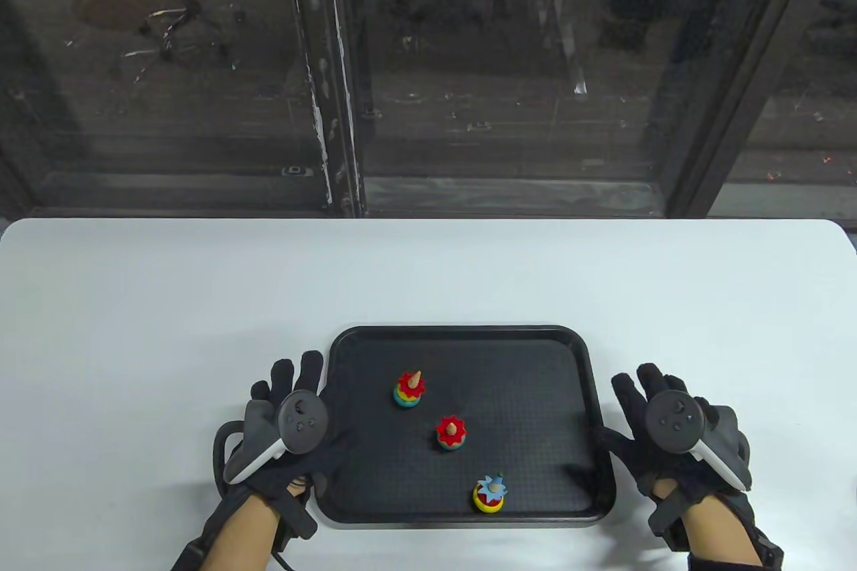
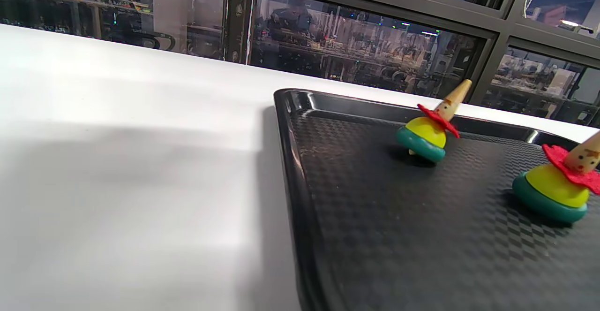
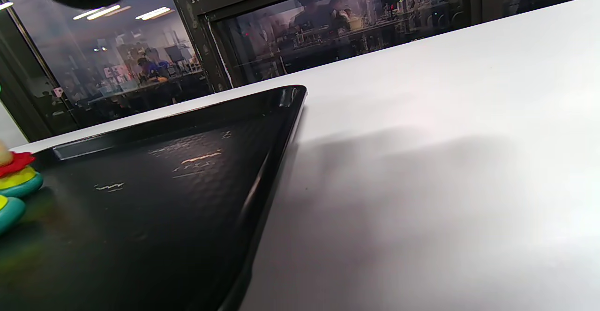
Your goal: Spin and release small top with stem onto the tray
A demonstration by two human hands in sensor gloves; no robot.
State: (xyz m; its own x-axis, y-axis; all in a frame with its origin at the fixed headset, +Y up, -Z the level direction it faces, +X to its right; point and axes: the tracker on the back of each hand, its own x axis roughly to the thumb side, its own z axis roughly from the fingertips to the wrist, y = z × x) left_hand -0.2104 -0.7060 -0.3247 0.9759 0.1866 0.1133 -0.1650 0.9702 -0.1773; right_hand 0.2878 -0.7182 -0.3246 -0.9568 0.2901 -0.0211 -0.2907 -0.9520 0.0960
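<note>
Dark window panes (image 1: 509,82) back the white table (image 1: 134,330), on which we see a black rectangular plastic tray (image 1: 576,363) near the table's front edge. We count three small wooden spinning tops on the tray: a red-collared top with a tall cone stem (image 1: 409,389) toward the tray's far left, tilted; a red-collared top with a short stem (image 1: 451,432) near the tray's centre; and a blue-collared yellow top (image 1: 490,494) by the tray's near edge. Our gloved left hand (image 1: 284,424) lies flat, fingers straight, beside the tray's left edge, holding nothing. Our gloved right hand (image 1: 669,427) lies likewise spread beside the tray's right edge.
</note>
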